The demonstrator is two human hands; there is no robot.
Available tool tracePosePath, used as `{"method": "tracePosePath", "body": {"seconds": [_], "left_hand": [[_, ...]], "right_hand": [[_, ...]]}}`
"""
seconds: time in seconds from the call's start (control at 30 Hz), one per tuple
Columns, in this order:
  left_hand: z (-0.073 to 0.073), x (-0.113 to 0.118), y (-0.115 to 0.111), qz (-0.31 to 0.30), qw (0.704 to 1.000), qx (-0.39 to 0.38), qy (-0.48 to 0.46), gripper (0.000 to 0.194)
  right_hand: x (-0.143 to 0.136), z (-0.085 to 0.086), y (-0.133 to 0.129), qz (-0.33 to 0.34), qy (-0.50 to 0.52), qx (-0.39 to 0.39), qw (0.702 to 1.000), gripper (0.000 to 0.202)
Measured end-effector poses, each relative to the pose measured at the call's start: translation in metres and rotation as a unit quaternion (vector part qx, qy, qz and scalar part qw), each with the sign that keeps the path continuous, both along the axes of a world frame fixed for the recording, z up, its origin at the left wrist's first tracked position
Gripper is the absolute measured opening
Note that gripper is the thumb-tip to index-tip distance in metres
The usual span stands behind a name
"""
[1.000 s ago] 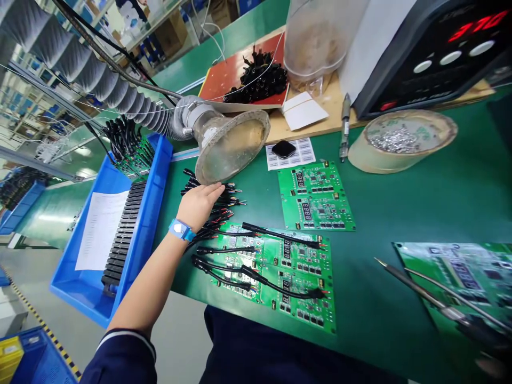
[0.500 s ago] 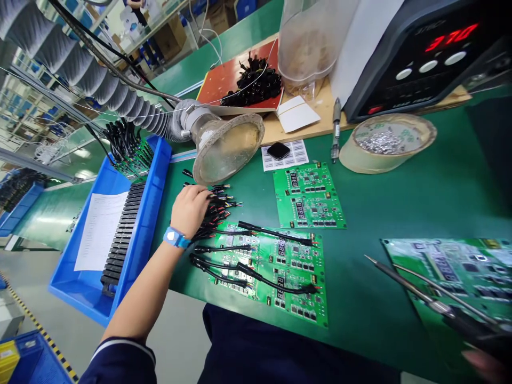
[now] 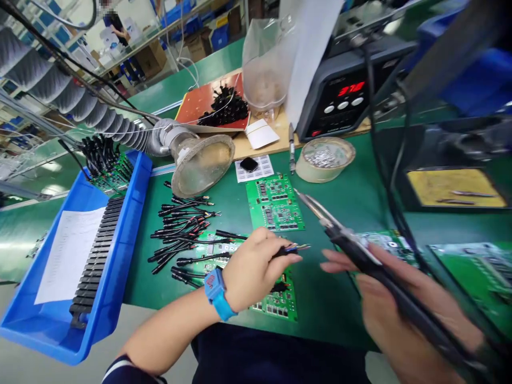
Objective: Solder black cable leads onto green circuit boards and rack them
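My left hand, with a blue band on its wrist, pinches a black cable whose thin coloured wire ends point right. Beneath it lie green circuit boards with black cables across them. At the right my right hand is wrapped round a black soldering tool, its metal tip pointing up and left. Left of the boards lies a pile of black cables. Another green board lies behind my left hand.
A blue bin with paper and black parts stands left. A fume hose nozzle hangs over the bench. Behind are a solder reel and a station with red digits. More boards lie right. A person stands far back.
My left hand has moved right from the cable pile and now holds a cable over the boards. My right hand has come further into view with the soldering tool. The view has shifted right.
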State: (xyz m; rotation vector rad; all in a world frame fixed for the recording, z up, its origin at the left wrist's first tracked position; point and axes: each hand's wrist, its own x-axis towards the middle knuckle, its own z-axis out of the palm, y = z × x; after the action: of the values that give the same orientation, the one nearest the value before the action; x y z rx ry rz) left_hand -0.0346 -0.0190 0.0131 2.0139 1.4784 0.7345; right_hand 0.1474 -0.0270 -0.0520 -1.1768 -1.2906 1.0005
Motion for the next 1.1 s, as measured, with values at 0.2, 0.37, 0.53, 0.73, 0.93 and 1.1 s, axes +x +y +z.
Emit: {"method": "tracePosePath", "body": {"seconds": [0.2, 0.37, 0.53, 0.73, 0.93, 1.1], "left_hand": [[-0.016, 0.002, 0.004, 0.080, 0.987, -0.081, -0.117, 0.019], [-0.017, 0.005, -0.001, 0.103, 0.982, -0.076, -0.136, 0.021], [-0.017, 0.009, 0.001, 0.089, 0.986, -0.051, -0.130, 0.022], [-0.023, 0.009, -0.001, 0.032, 0.996, -0.004, -0.082, 0.018], [-0.023, 0.009, -0.003, -0.039, 0.999, 0.024, 0.020, 0.027], [-0.011, 0.017, 0.003, 0.094, 0.991, 0.035, -0.084, 0.018]], "right_hand": [[-0.023, 0.010, 0.015, -0.019, 0.012, -0.052, 0.998, 0.038], [-0.024, 0.011, 0.017, -0.018, 0.032, -0.058, 0.998, 0.038], [-0.026, 0.015, 0.018, -0.007, 0.029, -0.042, 0.999, 0.037], [-0.016, 0.013, 0.018, 0.025, -0.019, 0.014, 0.999, 0.036], [-0.010, 0.017, 0.023, 0.085, -0.049, 0.080, 0.992, 0.031], [-0.035, 0.024, 0.016, -0.074, -0.001, 0.078, 0.994, 0.034]]}}
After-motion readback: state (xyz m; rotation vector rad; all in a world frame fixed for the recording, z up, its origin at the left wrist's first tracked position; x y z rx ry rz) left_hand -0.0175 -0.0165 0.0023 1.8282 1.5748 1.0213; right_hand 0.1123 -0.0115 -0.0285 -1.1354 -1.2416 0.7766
